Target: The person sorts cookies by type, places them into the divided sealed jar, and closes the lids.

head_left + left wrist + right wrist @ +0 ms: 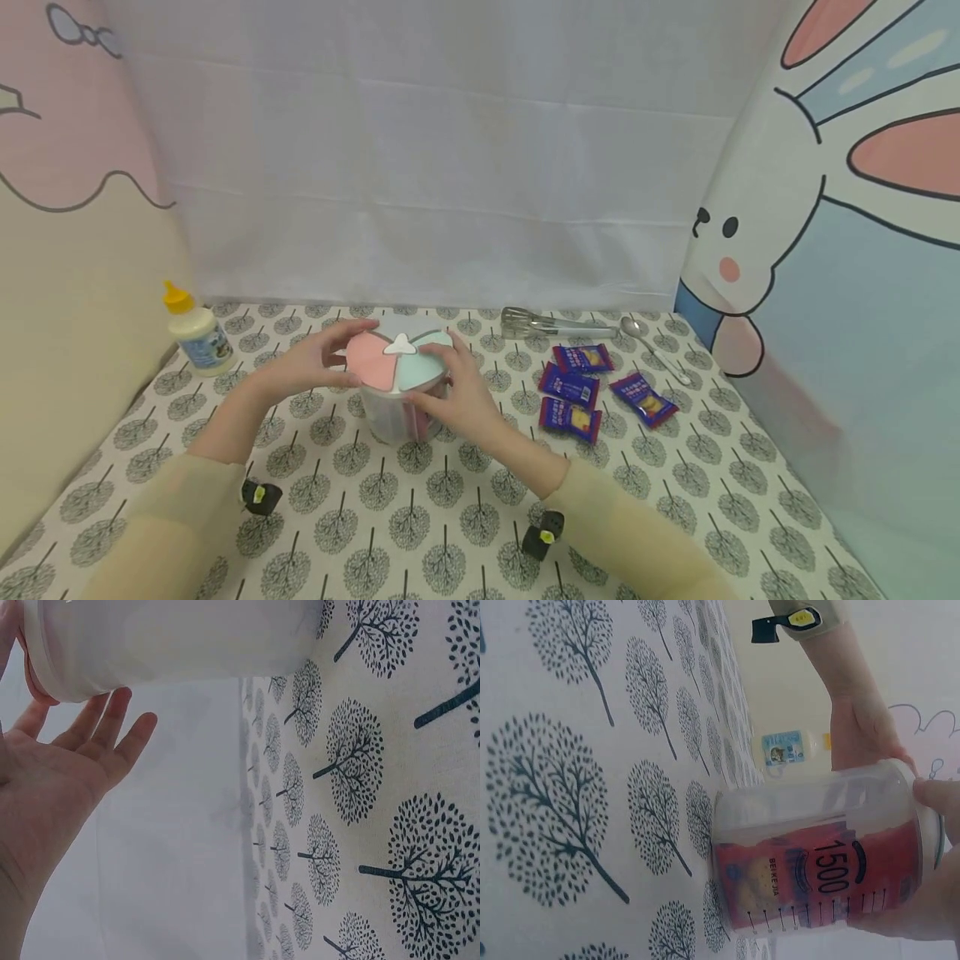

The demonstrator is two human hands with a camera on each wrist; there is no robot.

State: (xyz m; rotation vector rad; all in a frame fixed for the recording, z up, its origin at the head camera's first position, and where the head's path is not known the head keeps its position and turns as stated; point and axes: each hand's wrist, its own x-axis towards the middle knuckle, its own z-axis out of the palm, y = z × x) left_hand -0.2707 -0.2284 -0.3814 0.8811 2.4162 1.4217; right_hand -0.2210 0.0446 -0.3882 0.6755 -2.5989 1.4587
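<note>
A clear plastic jar stands upright on the table, topped by a round pink, mint and white lid with a bow-shaped design. My left hand holds the lid's left edge, thumb at the front and fingers round the back. From the right, my right hand grips the lid, its fingers over the top and its thumb lower at the front. Red snack packets show through the jar wall in the right wrist view, beside a printed 1500 scale. The lid sits on the jar's mouth.
Several purple snack packets lie to the right of the jar. Behind them are a metal whisk or tongs-like utensil and a spoon. A yellow-capped bottle stands at the back left. Curtains enclose the tree-patterned tablecloth.
</note>
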